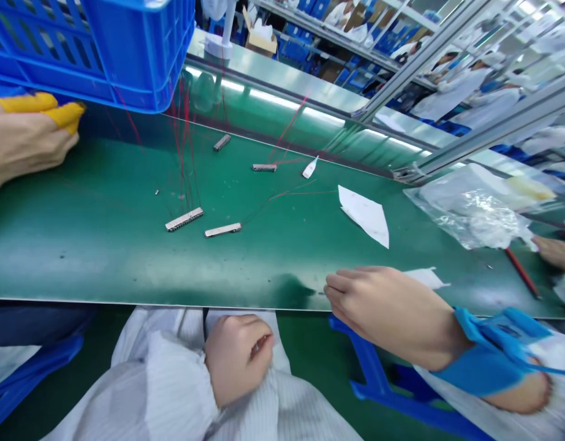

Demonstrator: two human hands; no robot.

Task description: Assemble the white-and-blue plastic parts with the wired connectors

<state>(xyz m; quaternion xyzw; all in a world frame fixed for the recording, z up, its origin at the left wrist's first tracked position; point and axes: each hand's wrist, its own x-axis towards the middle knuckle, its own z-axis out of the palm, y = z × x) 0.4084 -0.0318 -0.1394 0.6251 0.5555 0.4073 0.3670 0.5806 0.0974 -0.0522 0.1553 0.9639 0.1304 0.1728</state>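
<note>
Head view: the right hand (388,312) is held at the edge of the green tabletop (80,245), its fingers (342,285) loosely curled and empty; the left hand (239,358), also curled, lies below that edge. Red-wired metal connector strips (222,229) are laid beyond, untouched.

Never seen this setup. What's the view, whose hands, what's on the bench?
There's no machine here. One camera worn on the person's head looks down at a green bench mat. The person's right hand, with a blue wrist strap, rests at the mat's front edge. The left hand sits below that edge, by a white sleeve. Neither visibly holds anything. On the mat lie metal connector strips trailing thin red wires, plus a paper scrap. A co-worker's hand, with yellow finger cots, is under a blue crate.
</note>
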